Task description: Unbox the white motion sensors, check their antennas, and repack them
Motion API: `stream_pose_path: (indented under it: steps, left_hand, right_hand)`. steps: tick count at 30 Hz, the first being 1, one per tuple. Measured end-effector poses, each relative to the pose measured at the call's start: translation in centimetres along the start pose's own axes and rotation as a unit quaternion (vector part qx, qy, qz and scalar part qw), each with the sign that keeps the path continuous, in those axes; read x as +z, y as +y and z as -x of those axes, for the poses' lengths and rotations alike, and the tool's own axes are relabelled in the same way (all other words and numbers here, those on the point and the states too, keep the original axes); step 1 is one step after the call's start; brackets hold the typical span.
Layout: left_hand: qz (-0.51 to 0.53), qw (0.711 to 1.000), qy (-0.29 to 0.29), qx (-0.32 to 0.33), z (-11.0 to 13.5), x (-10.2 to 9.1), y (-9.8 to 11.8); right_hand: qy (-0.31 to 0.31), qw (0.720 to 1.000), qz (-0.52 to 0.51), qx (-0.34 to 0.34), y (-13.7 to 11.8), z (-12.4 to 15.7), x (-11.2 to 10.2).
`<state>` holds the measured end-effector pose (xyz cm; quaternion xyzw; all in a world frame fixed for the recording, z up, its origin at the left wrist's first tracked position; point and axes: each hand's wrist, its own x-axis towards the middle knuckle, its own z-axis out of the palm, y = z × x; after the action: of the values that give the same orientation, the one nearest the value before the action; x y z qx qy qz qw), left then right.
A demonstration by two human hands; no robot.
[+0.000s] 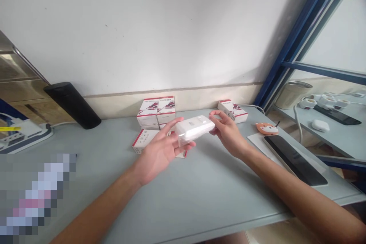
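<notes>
A white, rounded oblong plastic item (pixel 197 126), wrapped in clear film, is held above the grey-blue counter (pixel 183 198) by the left hand (pixel 158 150), with thumb and fingers closed about its left end. The right hand (pixel 228 133) is positioned with bent fingers at the opposite end; whether a grip is taken there cannot be told. White cardboard boxes with red edging (pixel 149 107) are stacked behind, near the wall (pixel 171 26).
</notes>
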<state>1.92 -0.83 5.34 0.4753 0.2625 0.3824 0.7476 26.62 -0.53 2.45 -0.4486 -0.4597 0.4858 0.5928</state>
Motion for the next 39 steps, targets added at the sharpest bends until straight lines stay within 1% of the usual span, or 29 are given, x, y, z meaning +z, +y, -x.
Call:
stream_pose_path:
  steps: [1, 2, 3, 5, 7, 8, 9, 11, 13, 15, 18, 20, 21, 23, 25, 27, 28, 30, 32, 33, 34, 37, 39]
  left_hand:
    - [-0.041, 0.999, -0.013, 0.006, 0.1, 0.0, -0.2]
    - [-0.091, 0.996, -0.013, 0.017, 0.1, 0.1, -0.4]
    - [-0.142, 0.989, 0.0, 0.037, 0.1, 0.1, -0.7]
    - [-0.234, 0.965, 0.059, 0.101, 0.1, 0.1, -1.2]
    - [-0.301, 0.933, 0.116, 0.16, 0.1, 0.1, -1.5]
    - [-0.324, 0.92, 0.136, 0.173, 0.0, 0.1, -1.6]
    - [-0.335, 0.914, 0.149, 0.175, 0.0, 0.1, -1.5]
    - [-0.32, 0.92, 0.159, 0.16, 0.1, 0.2, -1.2]
    - [-0.277, 0.938, 0.16, 0.132, 0.1, 0.4, -0.7]
    - [-0.233, 0.955, 0.156, 0.097, 0.1, 0.5, -0.1]
    - [-0.166, 0.975, 0.145, 0.037, 0.0, 0.1, 0.7]
    - [-0.116, 0.984, 0.135, -0.01, -0.1, -0.4, 1.1]
    - [-0.094, 0.987, 0.127, -0.034, -0.2, -0.8, 1.2]
    - [-0.059, 0.99, 0.106, -0.072, -0.4, -1.4, 1.5]
    - [-0.031, 0.992, 0.083, -0.094, -0.5, -1.8, 1.6]
    - [-0.023, 0.992, 0.072, -0.105, -0.6, -2.0, 1.6]
    - [-0.029, 0.991, 0.074, -0.106, -0.6, -2.0, 1.5]
    - [-0.056, 0.99, 0.087, -0.099, -0.5, -1.7, 1.3]
    - [-0.092, 0.987, 0.096, -0.085, -0.4, -1.3, 1.0]
    - [-0.11, 0.986, 0.096, -0.078, -0.3, -1.1, 0.8]
    - [-0.123, 0.985, 0.095, -0.07, -0.3, -0.9, 0.8]
    - [-0.124, 0.988, 0.085, -0.042, -0.3, -0.6, 1.2]
    - [-0.138, 0.987, 0.086, 0.011, -0.4, -0.8, 1.9]
  right_hand:
    - [-0.002, 0.999, -0.034, 0.027, -0.1, 0.0, 0.1]
    - [-0.007, 0.996, -0.065, 0.053, -0.3, 0.1, 0.2]
    - [-0.013, 0.993, -0.091, 0.073, -0.5, 0.3, 0.3]
    - [-0.019, 0.989, -0.12, 0.083, -0.8, 0.6, 0.6]
    - [-0.017, 0.993, -0.106, 0.047, -1.1, 0.9, 0.8]
    - [-0.016, 0.996, -0.084, 0.018, -1.1, 1.1, 0.9]
    - [-0.017, 0.998, -0.055, -0.012, -1.2, 1.2, 1.0]
    - [-0.025, 0.997, 0.011, -0.067, -1.2, 1.6, 1.2]
    - [-0.043, 0.99, 0.071, -0.11, -1.1, 1.9, 1.4]
    - [-0.066, 0.98, 0.13, -0.136, -0.9, 2.4, 1.6]
    - [-0.123, 0.954, 0.225, -0.154, -0.5, 2.9, 1.5]
    - [-0.167, 0.933, 0.268, -0.171, -0.3, 3.0, 1.2]
    - [-0.183, 0.925, 0.279, -0.181, -0.2, 3.0, 1.0]
    - [-0.19, 0.916, 0.29, -0.202, -0.3, 2.8, 0.6]
    - [-0.178, 0.912, 0.298, -0.217, -0.5, 2.5, 0.2]
    - [-0.182, 0.91, 0.296, -0.225, -0.5, 2.3, 0.2]
    - [-0.196, 0.908, 0.29, -0.23, -0.4, 2.3, 0.3]
    - [-0.246, 0.899, 0.272, -0.238, 0.0, 2.6, 0.9]
    - [-0.297, 0.892, 0.252, -0.228, 0.6, 3.1, 1.7]
    - [-0.313, 0.895, 0.239, -0.212, 0.9, 3.3, 2.1]
    - [-0.317, 0.903, 0.221, -0.187, 1.1, 3.5, 2.5]
    - [-0.29, 0.944, 0.136, -0.074, 1.2, 3.7, 3.0]
    - [-0.279, 0.958, 0.063, 0.012, 1.0, 3.5, 2.9]
